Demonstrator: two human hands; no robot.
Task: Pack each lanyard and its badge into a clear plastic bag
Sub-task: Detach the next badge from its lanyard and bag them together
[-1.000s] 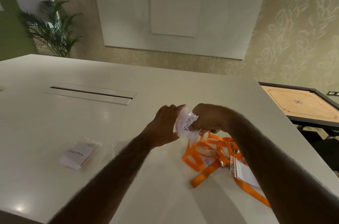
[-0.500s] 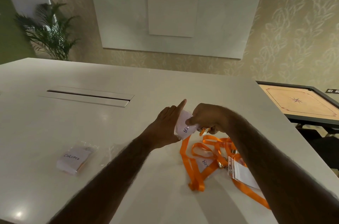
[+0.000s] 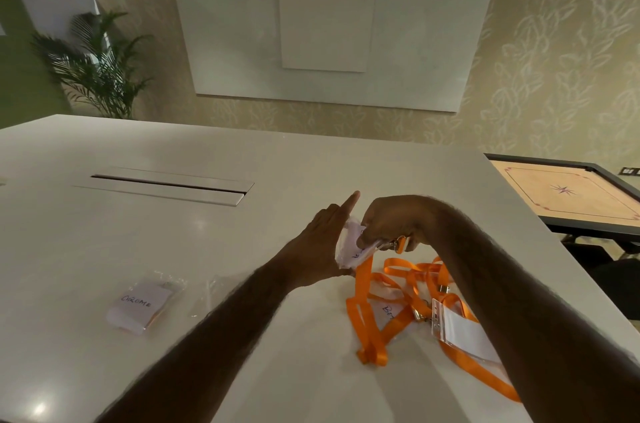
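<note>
**Strap lifts off the heap as the badge turns between the hands**

Since a moment ago the badge (image 3: 351,247) has tipped over just right of the frame's centre, so less of its written face shows. The orange lanyard (image 3: 363,272) clipped to it has been drawn up off the desk (image 3: 104,242) into a straighter hang.

From where I stand, the right hand (image 3: 391,221) is curled and pinches the badge's top edge right beside the metal clip. The left hand (image 3: 322,242) lies against the badge's other side with its index finger pointing straight up. Its other fingers are hidden, so I cannot tell whether they grip or only steady the card. The two hands are close together, with the badge between them.

Below and to the right lies the heap of lanyards (image 3: 401,298), with a second badge (image 3: 464,332) on top of it. At lower left sit a packed bag (image 3: 142,304) and, just beside it, what looks like an empty clear bag (image 3: 207,294).

The badge seems light and thin, likely to bend rather than break. The ribbon looks limp and will probably slide, uncoil and catch on the loops still in the heap. I would hold it at the clip and the card's top edge, the only firm parts. The strap wants folding flat against the card before anything goes near a bag. The bag film looks slick and flimsy, so its mouth will likely need one hand to hold it open.
</note>
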